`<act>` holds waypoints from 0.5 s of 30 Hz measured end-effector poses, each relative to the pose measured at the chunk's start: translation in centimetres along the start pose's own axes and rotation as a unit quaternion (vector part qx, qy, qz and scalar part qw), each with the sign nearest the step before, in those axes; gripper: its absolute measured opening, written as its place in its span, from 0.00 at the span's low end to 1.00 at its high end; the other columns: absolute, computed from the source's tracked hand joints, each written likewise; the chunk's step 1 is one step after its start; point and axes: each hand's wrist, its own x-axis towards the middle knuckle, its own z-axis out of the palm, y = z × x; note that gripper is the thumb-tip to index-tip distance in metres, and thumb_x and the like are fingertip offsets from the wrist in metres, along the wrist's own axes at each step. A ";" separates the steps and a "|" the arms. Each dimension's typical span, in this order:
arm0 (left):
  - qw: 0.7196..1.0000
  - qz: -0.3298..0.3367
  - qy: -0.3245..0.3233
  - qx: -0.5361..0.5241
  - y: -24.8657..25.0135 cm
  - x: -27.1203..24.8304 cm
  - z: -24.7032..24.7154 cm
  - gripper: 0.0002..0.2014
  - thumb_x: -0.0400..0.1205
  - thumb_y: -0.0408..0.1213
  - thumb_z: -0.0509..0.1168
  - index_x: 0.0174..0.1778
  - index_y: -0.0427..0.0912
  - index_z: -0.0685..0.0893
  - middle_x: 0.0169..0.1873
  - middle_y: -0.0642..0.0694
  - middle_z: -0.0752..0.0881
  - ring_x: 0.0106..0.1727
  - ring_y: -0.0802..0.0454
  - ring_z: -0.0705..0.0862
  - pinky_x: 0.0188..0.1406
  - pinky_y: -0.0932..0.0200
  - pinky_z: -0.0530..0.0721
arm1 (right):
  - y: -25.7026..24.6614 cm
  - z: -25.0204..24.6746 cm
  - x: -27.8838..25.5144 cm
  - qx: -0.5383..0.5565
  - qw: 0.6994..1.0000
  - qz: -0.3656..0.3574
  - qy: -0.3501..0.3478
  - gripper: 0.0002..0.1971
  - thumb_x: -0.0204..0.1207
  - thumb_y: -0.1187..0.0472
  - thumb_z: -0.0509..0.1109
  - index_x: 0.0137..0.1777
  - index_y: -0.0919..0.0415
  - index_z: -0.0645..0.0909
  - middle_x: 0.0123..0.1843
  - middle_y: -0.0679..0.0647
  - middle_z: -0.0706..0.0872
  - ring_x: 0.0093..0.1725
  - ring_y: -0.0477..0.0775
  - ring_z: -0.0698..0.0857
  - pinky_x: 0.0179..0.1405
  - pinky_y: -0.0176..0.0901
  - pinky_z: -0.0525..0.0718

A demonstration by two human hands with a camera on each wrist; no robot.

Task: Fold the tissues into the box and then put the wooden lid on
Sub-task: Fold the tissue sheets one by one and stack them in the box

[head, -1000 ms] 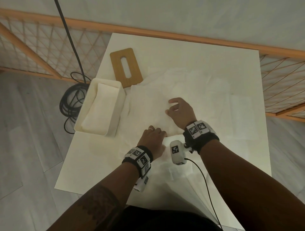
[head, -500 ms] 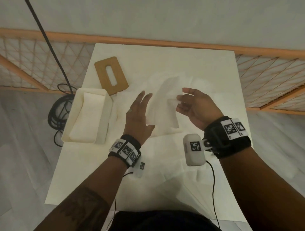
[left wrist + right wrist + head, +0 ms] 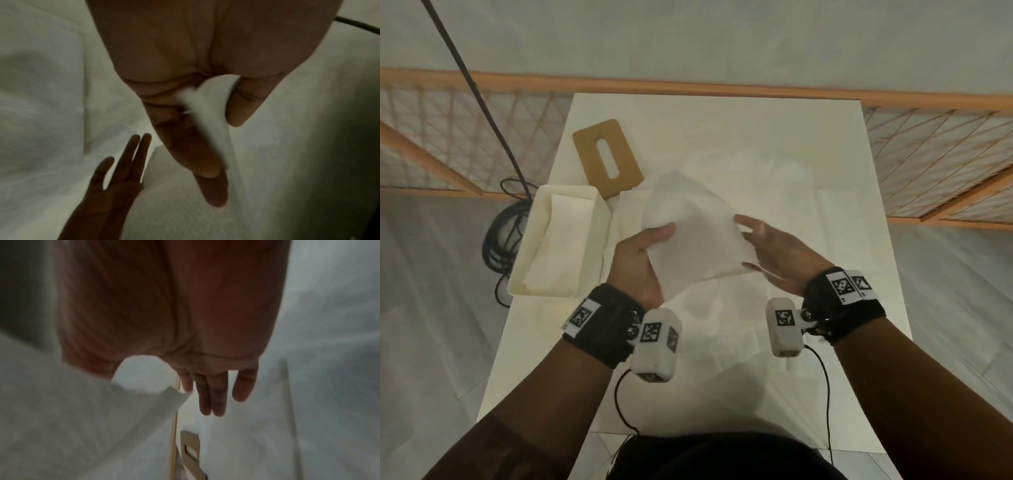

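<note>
A white tissue [image 3: 688, 236] is held up above the table, partly folded. My left hand [image 3: 654, 240] pinches its left edge between thumb and fingers; the left wrist view shows the tissue [image 3: 205, 100] caught there. My right hand [image 3: 753, 240] has straight fingers [image 3: 213, 395] against the tissue's right edge. The open cream box [image 3: 589, 246] stands at the table's left with folded tissues inside. The wooden lid [image 3: 619, 150], with a slot in it, lies flat behind the box.
Several more tissues [image 3: 739, 335] lie spread flat over the white table [image 3: 722, 123]. A coil of black cable [image 3: 498, 236] lies on the floor left of the box. An orange-framed lattice fence [image 3: 722, 90] runs behind the table.
Both hands rose from pressing tissues on the table. The right hand lifted one tissue, then the left hand took hold of its left edge and the right hand's fingers straightened.
</note>
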 end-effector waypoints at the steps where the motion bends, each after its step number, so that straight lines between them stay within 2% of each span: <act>1: 1.000 -0.001 -0.007 -0.002 0.1 -0.2 -0.3 0.17 0.85 0.36 0.60 0.61 0.33 0.89 0.52 0.36 0.92 0.47 0.39 0.93 0.37 0.51 0.91 | 0.0 0.6 0.0 0.018 0.999 0.018 -0.026 0.56 0.60 0.23 0.76 0.84 0.54 0.70 0.78 0.55 0.81 0.76 0.55 0.81 0.78 0.54 0.76; 2: 1.000 0.001 -0.015 -0.002 0.2 -0.3 -0.7 0.17 0.86 0.36 0.59 0.56 0.34 0.92 0.50 0.37 0.92 0.45 0.39 0.93 0.36 0.51 0.91 | 0.1 1.0 0.0 0.043 0.997 0.033 -0.046 0.50 0.66 0.24 0.72 0.82 0.57 0.73 0.75 0.57 0.82 0.73 0.56 0.82 0.76 0.54 0.77; 4: 1.000 -0.001 -0.012 0.021 0.5 -0.6 -1.3 0.16 0.83 0.35 0.60 0.54 0.36 0.93 0.50 0.37 0.92 0.45 0.39 0.93 0.38 0.49 0.91 | 0.0 2.0 0.2 0.076 0.993 0.060 -0.065 0.35 0.80 0.32 0.67 0.75 0.60 0.81 0.67 0.63 0.87 0.63 0.60 0.86 0.66 0.56 0.83; 5: 0.999 -0.003 -0.006 0.043 0.7 -0.7 -1.7 0.15 0.81 0.34 0.61 0.54 0.37 0.93 0.49 0.38 0.92 0.46 0.39 0.93 0.39 0.48 0.91 | 0.0 2.4 0.3 0.075 0.994 0.060 -0.060 0.29 0.82 0.38 0.69 0.72 0.60 0.83 0.67 0.68 0.86 0.58 0.63 0.87 0.64 0.60 0.86; 7: 0.993 -0.002 0.017 0.116 1.3 -0.5 -2.7 0.15 0.78 0.33 0.65 0.58 0.37 0.90 0.51 0.38 0.92 0.51 0.37 0.91 0.45 0.47 0.91 | -0.3 2.6 0.7 0.079 0.997 0.019 -0.002 0.26 0.79 0.52 0.78 0.73 0.61 0.80 0.73 0.77 0.80 0.54 0.65 0.84 0.66 0.70 0.85; 9: 0.973 0.034 0.055 0.223 1.6 0.2 -4.2 0.12 0.82 0.31 0.67 0.60 0.37 0.89 0.53 0.41 0.92 0.61 0.33 0.88 0.55 0.44 0.89 | -0.7 1.9 0.8 0.082 0.994 -0.029 0.073 0.26 0.80 0.65 0.76 0.77 0.63 0.73 0.66 0.71 0.87 0.52 0.64 0.88 0.60 0.61 0.89; 11: 0.945 0.087 0.067 0.308 1.7 0.9 -5.5 0.10 0.83 0.31 0.70 0.60 0.41 0.89 0.55 0.43 0.93 0.64 0.34 0.88 0.62 0.40 0.87 | -1.2 1.1 0.3 0.007 0.993 -0.060 0.096 0.29 0.79 0.65 0.77 0.76 0.57 0.69 0.56 0.66 0.91 0.52 0.64 0.89 0.58 0.62 0.89; 13: 0.925 0.122 0.083 0.349 1.8 1.3 -6.0 0.17 0.78 0.38 0.76 0.64 0.46 0.87 0.56 0.43 0.93 0.61 0.37 0.89 0.66 0.34 0.85 | -1.4 0.2 -0.1 -0.075 0.988 -0.083 0.110 0.26 0.78 0.60 0.79 0.69 0.51 0.68 0.54 0.72 0.90 0.50 0.65 0.90 0.61 0.67 0.87; 15: 0.915 0.144 0.110 0.360 1.7 1.6 -6.2 0.25 0.72 0.46 0.79 0.65 0.54 0.82 0.55 0.41 0.93 0.58 0.39 0.91 0.63 0.32 0.86 | -1.7 -0.1 -0.5 -0.105 0.981 -0.103 0.124 0.19 0.79 0.61 0.78 0.59 0.53 0.69 0.49 0.76 0.89 0.46 0.65 0.89 0.59 0.66 0.87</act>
